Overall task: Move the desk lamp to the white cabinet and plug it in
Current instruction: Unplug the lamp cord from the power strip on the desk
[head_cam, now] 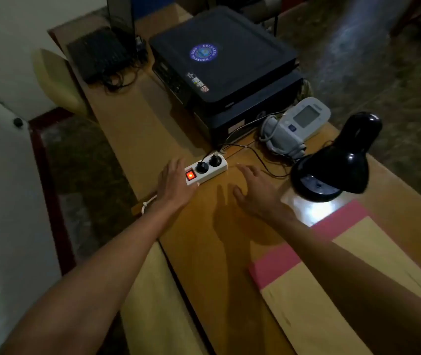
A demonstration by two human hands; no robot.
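A black desk lamp [337, 160] stands lit on the wooden desk [137, 129] at the right, throwing a bright patch under its shade. Its black cord [260, 160] runs left to a white power strip [205, 170] with a glowing red switch and two black plugs in it. My left hand [174, 185] rests open against the strip's near left end, by the switch. Just right of the strip my right hand [254, 193] hovers with fingers spread, between strip and lamp, holding nothing.
A dark printer [224, 62] sits behind the strip, a grey blood-pressure monitor [296, 124] beside the lamp. Brown envelopes and pink folder [332, 252] lie at the near right. A black device [101, 55] with tangled cables is at the far left. White surface [1, 201] at left.
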